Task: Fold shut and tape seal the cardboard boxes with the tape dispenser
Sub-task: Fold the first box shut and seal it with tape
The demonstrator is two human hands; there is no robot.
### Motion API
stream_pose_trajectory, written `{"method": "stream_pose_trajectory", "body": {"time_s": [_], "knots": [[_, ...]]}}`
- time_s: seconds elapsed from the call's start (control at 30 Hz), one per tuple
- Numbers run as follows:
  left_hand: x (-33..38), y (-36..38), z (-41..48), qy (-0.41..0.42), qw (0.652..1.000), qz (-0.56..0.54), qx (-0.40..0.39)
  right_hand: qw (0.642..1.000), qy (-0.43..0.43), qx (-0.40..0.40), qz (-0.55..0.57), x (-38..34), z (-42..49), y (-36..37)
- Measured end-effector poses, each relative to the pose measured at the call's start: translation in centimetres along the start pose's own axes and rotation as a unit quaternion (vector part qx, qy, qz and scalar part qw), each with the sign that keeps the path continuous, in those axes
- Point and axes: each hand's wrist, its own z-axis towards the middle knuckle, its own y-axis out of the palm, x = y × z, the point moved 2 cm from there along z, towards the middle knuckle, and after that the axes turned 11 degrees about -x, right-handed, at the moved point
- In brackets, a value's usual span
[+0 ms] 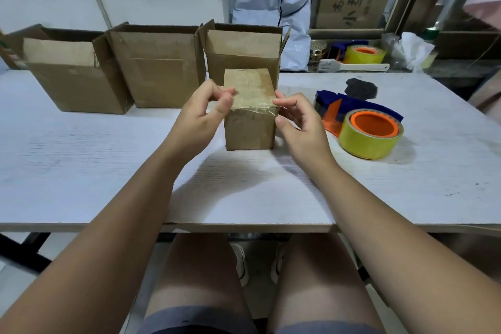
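Box point(250, 133) taped shut — left hand point(202, 114), right hand point(298, 122) pinching its edges.

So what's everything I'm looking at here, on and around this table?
small box: one, brown, taped shut, table centre
open boxes: three, brown, row along the table's back
tape dispenser: one, blue and orange with yellow roll, right of the small box
second dispenser: one, blue with yellow roll, ledge behind the table
brush: one, white, same ledge
dark lump: one, dark grey, behind the tape dispenser
plastic bags: pale grey, count unclear, behind the boxes
table: one, white
left hand: pinches the small box's upper left edge
right hand: pinches its upper right edge
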Motion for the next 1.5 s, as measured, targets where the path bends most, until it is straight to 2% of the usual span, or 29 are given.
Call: {"method": "stream_pose_trajectory", "body": {"time_s": [0.1, 0.17, 0.3, 0.53, 0.67, 1.0, 1.5], "knots": [[0.3, 0.3, 0.7, -0.019, 0.997, 0.015, 0.075, 1.000, 0.011, 0.012, 0.016, -0.1, 0.2, 0.0], [0.4, 0.5, 0.9, -0.030, 0.995, 0.020, 0.091, 1.000, 0.010, 0.019, 0.006, -0.4, 0.5, -0.1], [0.1, 0.3, 1.0, -0.036, 0.996, 0.017, 0.084, 0.999, 0.024, 0.030, 0.021, -1.0, 0.6, -0.3], [-0.2, 0.1, 0.6, -0.020, 0.998, 0.012, 0.062, 0.999, 0.026, 0.027, -0.038, -1.4, 1.1, -0.3], [-0.3, 0.1, 0.6, -0.021, 0.998, 0.017, 0.065, 0.999, 0.014, 0.020, -0.031, -0.9, 0.6, -0.6], [-0.6, 0.1, 0.5, -0.014, 0.998, 0.006, 0.061, 0.987, -0.035, 0.107, -0.118, -1.4, -0.3, -0.5], [-0.1, 0.4, 0.5, -0.007, 0.994, 0.078, 0.076, 0.982, -0.039, 0.126, -0.134, -1.7, -0.5, -0.2]]}}
